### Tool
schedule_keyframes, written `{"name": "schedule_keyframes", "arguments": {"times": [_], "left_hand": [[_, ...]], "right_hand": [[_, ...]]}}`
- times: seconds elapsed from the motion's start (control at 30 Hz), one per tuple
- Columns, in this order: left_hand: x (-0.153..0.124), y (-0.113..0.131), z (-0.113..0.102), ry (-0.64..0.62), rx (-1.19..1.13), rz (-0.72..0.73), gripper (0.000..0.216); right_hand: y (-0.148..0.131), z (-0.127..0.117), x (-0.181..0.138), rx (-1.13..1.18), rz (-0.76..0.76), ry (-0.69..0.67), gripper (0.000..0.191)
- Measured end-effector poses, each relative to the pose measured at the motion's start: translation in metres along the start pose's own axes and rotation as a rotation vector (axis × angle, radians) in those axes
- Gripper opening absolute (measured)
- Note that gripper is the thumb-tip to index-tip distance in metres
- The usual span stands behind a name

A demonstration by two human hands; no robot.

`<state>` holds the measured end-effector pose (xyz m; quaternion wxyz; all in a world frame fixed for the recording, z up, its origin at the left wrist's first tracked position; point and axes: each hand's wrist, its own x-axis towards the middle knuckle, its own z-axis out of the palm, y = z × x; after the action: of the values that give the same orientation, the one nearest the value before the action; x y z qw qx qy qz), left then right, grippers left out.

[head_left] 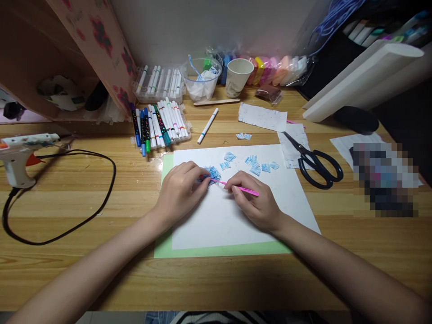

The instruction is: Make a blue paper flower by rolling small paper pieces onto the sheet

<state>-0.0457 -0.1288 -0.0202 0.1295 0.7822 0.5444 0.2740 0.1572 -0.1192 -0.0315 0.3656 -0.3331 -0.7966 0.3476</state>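
My right hand (251, 200) is closed around a slim pink tool (248, 191), held like a pen; its thin tip points left. That tip reaches a small heap of blue and white shreds (213, 173). Against the heap's left side, my left hand (184, 186) has its thumb and forefinger pinched together, and what lies between them is hidden. Beneath both hands lies a white sheet (216, 225) on top of a green sheet (222, 252). Several blue-streaked paper scraps (253, 164) are spread over the white sheet beyond my right hand.
Black-handled scissors (317, 166) rest at the right on a paper strip (295, 139). A glue gun (20, 157) with a looped cord stands left. Markers (162, 123), a plastic bowl (201, 83) and a paper cup (238, 78) line the back.
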Motion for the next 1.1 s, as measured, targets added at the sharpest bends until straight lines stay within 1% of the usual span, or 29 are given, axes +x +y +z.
{"name": "schedule_keyframes", "arguments": {"times": [0.13,0.23,0.33,0.47,0.6,0.7,0.8,0.93,1.1], "left_hand": [[0.0,-0.001,-0.008,0.016,0.007,-0.059,0.011],[-0.001,-0.008,-0.012,0.039,0.012,-0.128,0.012],[-0.002,-0.016,-0.012,0.033,0.005,-0.174,0.012],[-0.003,-0.022,-0.009,0.01,-0.031,-0.207,0.011],[-0.003,-0.023,-0.007,-0.011,-0.045,-0.212,0.012],[-0.003,-0.024,-0.006,-0.034,-0.04,-0.206,0.012],[-0.004,-0.024,-0.005,-0.04,-0.027,-0.188,0.012],[-0.004,-0.025,-0.005,-0.045,-0.016,-0.172,0.012],[-0.004,-0.026,-0.005,-0.04,-0.023,-0.159,0.011]], "right_hand": [[0.0,0.001,0.0,-0.019,0.007,0.004,0.015],[-0.001,0.003,0.0,-0.058,-0.033,0.007,0.016],[-0.001,0.005,0.0,-0.102,-0.085,0.02,0.016],[0.0,0.005,0.001,-0.171,-0.105,0.047,0.016],[0.0,0.005,0.004,-0.284,-0.174,0.06,0.014],[-0.004,0.005,0.01,-0.372,-0.247,0.02,0.011],[-0.009,0.004,0.02,-0.437,-0.288,-0.026,0.01],[-0.013,0.004,0.036,-0.518,-0.29,-0.044,0.018],[-0.012,0.01,0.049,-0.563,-0.264,-0.005,0.029]]}}
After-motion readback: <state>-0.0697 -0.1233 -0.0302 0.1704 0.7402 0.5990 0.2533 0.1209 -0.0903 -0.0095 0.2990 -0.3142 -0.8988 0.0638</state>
